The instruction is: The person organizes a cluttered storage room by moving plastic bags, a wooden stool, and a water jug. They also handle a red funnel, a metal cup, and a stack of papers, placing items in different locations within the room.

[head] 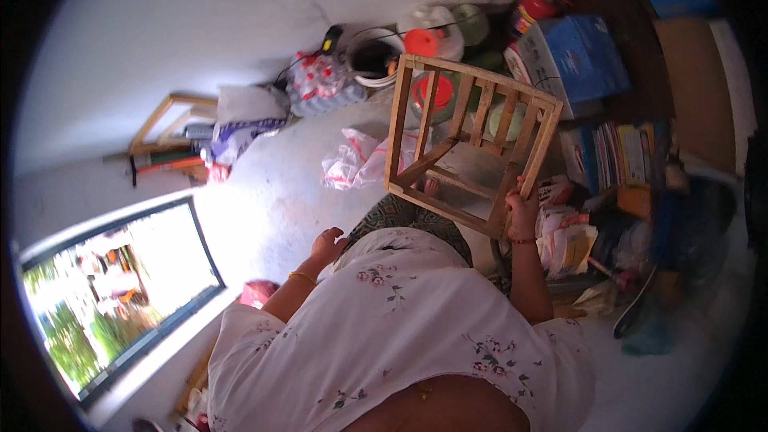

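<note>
My right hand [522, 213] grips one corner post of a wooden slatted frame [481, 79], which looks like a small stool or crate. The frame is tilted in front of my body, and the floor shows through its open sides. My left hand [329, 246] hangs beside my hip with its fingers loosely bent and nothing visible in it. Past the frame's left side, a white plastic bag with red stripes [360, 159] lies crumpled on the floor. A jar with a red lid [435, 91] is partly seen between the slats.
Along the wall stand a white bucket [375, 33], plastic-wrapped bottles [327, 87] and a fire extinguisher [538, 6]. A blue box [591, 57] and upright books [621, 156] are at the right, near piled papers and bags [567, 240]. An open doorway [120, 294] lies left.
</note>
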`<state>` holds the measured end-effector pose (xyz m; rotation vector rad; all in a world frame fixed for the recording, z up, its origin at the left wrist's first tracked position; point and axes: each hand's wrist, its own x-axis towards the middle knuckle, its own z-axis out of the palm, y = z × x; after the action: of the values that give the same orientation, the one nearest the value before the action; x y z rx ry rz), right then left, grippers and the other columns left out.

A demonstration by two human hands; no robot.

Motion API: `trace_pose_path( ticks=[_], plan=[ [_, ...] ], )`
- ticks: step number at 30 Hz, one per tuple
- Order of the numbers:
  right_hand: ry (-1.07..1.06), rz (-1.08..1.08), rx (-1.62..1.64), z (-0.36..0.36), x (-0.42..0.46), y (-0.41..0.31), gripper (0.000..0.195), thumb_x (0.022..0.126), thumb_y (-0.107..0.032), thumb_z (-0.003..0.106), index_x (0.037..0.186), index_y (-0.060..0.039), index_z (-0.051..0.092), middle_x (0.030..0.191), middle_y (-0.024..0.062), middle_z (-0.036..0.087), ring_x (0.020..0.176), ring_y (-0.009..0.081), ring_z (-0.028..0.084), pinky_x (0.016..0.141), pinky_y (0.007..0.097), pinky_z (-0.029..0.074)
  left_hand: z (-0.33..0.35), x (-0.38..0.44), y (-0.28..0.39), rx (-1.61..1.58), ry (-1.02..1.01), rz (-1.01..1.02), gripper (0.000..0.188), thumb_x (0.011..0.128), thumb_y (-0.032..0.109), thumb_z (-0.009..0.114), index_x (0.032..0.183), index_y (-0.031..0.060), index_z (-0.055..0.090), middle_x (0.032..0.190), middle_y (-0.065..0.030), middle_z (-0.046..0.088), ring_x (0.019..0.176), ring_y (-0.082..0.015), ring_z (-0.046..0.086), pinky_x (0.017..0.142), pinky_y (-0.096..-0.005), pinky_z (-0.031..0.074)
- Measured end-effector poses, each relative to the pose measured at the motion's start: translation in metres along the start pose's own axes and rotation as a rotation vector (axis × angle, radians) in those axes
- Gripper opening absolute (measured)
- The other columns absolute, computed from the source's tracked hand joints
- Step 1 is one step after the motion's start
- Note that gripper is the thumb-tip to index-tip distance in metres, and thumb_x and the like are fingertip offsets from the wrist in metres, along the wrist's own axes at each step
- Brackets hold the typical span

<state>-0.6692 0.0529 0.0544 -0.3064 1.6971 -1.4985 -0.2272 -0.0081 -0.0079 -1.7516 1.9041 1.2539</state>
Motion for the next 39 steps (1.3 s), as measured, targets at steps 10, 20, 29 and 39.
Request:
trace_pose_path(
  ticks=[10, 20, 29, 39],
  plan=[
    [-0.308, 0.131, -0.163, 0.171, -0.034, -0.014, 0.035, 0.065, 0.002, 0.049, 0.098, -0.0076, 0.043, 0.066, 0.0012, 0.044, 0.053, 0.0089, 0.040, 0.047, 0.0217, 0.034, 0.022, -0.056, -0.125, -0.543, 0.167, -0.210, 0.028, 0.075, 0.024, 0.053, 0.093, 0.0024, 0.056, 0.086, -0.0134, 0.061, 0.080, -0.0252, 0.059, 0.071, -0.0351, 0.045],
    [-0.556, 0.233, -0.286, 0.409, -0.141, 0.044, 0.034, 0.062, 0.002, 0.049, 0.095, -0.0073, 0.043, 0.065, 0.0009, 0.043, 0.049, 0.0094, 0.039, 0.041, 0.0217, 0.034, 0.028, -0.165, -0.330, -0.783, 0.452, -0.613, 0.031, 0.075, 0.024, 0.053, 0.096, 0.0005, 0.055, 0.087, -0.0155, 0.060, 0.083, -0.0284, 0.056, 0.074, -0.0346, 0.043],
    [-0.978, 0.217, -0.398, 0.599, -0.277, 0.080, 0.037, 0.062, 0.008, 0.047, 0.097, -0.0057, 0.044, 0.065, 0.0013, 0.045, 0.048, 0.0104, 0.042, 0.044, 0.0210, 0.036, 0.034, -0.214, -0.409, -1.170, 0.622, -0.764, 0.029, 0.074, 0.021, 0.054, 0.093, -0.0016, 0.055, 0.084, -0.0145, 0.060, 0.079, -0.0224, 0.058, 0.070, -0.0304, 0.044],
    [-1.365, 0.292, -0.526, 0.823, -0.409, 0.163, 0.037, 0.063, 0.005, 0.047, 0.098, -0.0058, 0.043, 0.065, 0.0016, 0.045, 0.049, 0.0103, 0.042, 0.044, 0.0203, 0.036, -0.022, -0.214, -0.537, -1.286, 0.833, -0.730, 0.031, 0.076, 0.021, 0.053, 0.098, -0.0010, 0.053, 0.089, -0.0145, 0.059, 0.083, -0.0221, 0.057, 0.073, -0.0300, 0.044]
  ],
)
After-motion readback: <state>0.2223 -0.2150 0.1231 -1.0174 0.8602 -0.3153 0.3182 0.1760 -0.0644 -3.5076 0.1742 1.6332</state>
